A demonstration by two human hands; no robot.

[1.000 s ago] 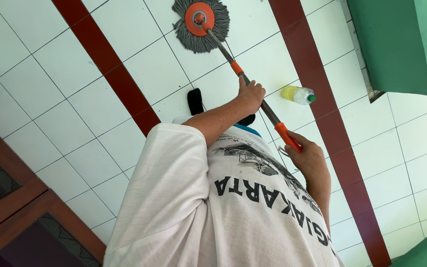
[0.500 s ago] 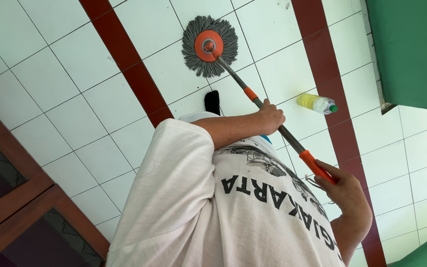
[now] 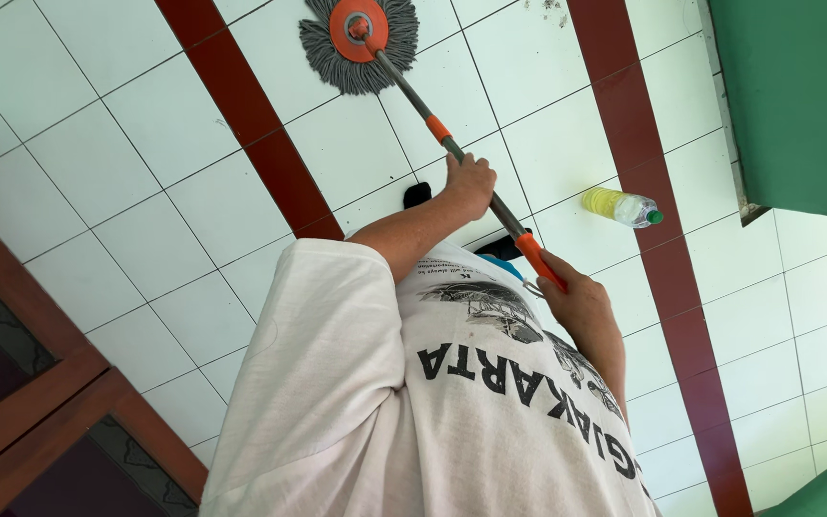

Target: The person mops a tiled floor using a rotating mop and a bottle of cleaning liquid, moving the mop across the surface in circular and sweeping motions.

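Note:
Both my hands hold a mop handle [image 3: 452, 148], grey with orange sections, which slants away from me across the white tiled floor. My left hand [image 3: 471, 182] grips it midway along the shaft. My right hand [image 3: 576, 297] is closed round the orange near end, close to my white printed shirt [image 3: 385, 402]. The round mop head [image 3: 361, 43], grey strands under an orange disc, rests flat on the tiles at the top of the view. My dark shoes [image 3: 417, 194] show just past the left forearm.
A plastic bottle of yellow liquid with a green cap [image 3: 621, 206] lies on a dark red tile stripe [image 3: 662, 239] to the right of the handle. A green panel [image 3: 796, 96] fills the upper right. A brown wooden frame [image 3: 40, 412] runs along the lower left.
The mop head has slid farther from me and to the left across the tiles, away from the bottle. Both hands have kept their grip on the handle.

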